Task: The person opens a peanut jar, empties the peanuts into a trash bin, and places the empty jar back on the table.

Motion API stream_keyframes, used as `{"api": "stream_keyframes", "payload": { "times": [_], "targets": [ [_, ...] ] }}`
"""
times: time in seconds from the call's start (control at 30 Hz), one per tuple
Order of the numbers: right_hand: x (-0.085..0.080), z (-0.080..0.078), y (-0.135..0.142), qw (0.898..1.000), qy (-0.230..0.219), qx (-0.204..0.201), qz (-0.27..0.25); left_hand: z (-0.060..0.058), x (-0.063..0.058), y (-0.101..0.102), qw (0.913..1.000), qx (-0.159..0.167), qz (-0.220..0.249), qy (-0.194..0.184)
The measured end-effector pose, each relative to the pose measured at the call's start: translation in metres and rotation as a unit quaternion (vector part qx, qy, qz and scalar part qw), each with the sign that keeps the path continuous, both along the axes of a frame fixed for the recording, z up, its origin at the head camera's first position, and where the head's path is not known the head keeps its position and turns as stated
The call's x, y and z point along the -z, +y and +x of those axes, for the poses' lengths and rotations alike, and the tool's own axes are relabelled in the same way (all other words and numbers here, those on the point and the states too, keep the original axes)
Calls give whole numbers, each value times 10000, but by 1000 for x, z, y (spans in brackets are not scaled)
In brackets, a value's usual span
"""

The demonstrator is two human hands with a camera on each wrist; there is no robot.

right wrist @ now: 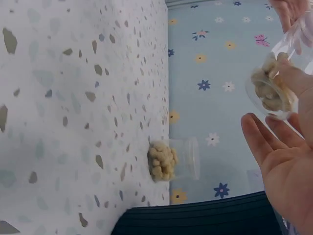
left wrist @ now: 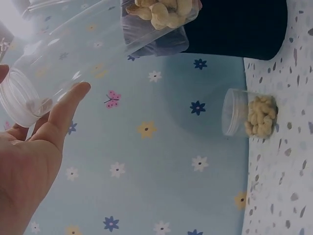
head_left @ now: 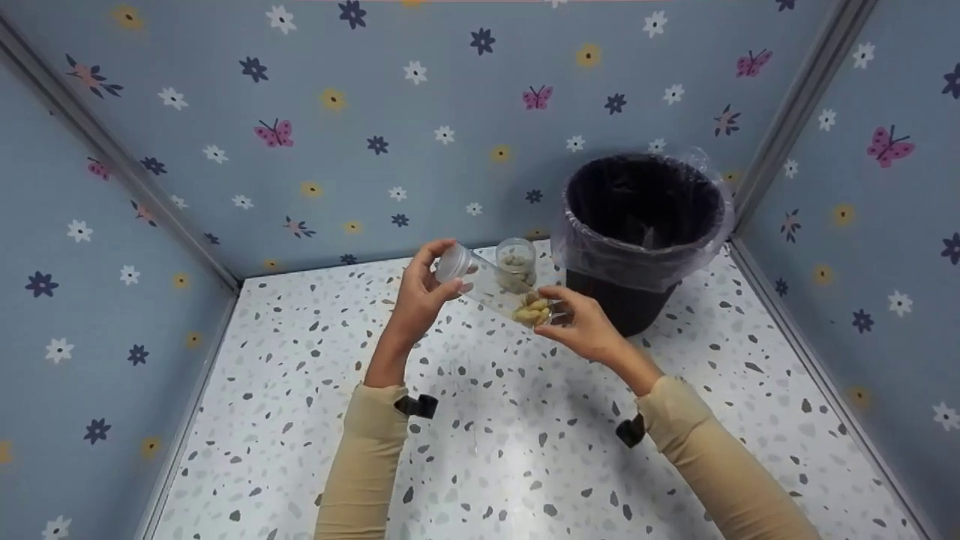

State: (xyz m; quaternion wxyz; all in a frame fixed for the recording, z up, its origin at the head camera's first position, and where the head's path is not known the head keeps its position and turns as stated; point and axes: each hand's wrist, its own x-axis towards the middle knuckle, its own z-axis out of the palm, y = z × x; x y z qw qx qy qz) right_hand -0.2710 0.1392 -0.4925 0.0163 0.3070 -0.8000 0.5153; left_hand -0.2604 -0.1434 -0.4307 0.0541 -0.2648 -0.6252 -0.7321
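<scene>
A tall clear plastic jar (head_left: pixel 491 289) is held tilted in the air, its translucent lid (head_left: pixel 454 264) up at the left and its base down at the right. Unshelled peanuts (head_left: pixel 532 310) lie gathered at the base end. My left hand (head_left: pixel 418 300) grips the lid end between thumb and fingers. At the base, the right hand (head_left: pixel 589 330) holds the jar with thumb and fingertips on either side. Behind it, a second clear jar (left wrist: pixel 237 112), partly filled with peanuts (left wrist: pixel 261 117), stands upright on the speckled surface; the held jar partly overlaps it in the head view.
A black bin (head_left: pixel 622 300) with a clear plastic liner (head_left: pixel 559 240) stands at the back right, close to the second jar. Flower-patterned panels (head_left: pixel 420 112) rise at the back and both sides of the white speckled surface (head_left: pixel 300 420).
</scene>
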Motion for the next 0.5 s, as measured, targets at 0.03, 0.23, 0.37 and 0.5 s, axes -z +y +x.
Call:
{"api": "stream_keyframes", "payload": {
  "times": [0.03, 0.23, 0.37, 0.5],
  "targets": [
    [2, -1, 1, 10000, 44, -42, 49, -1, 2, 1, 10000, 28, -36, -33],
    [6, -3, 6, 9976, 256, 174, 621, -2, 7, -1, 9954, -135, -916, -238],
    [4, -5, 10, 9954, 87, 299, 903, 6, -8, -4, 9821, -244, -1867, 25],
    [4, -9, 12, 9951, -14, 234, 960, 12, -23, -3, 9691, -167, -2428, 413]
  ]
}}
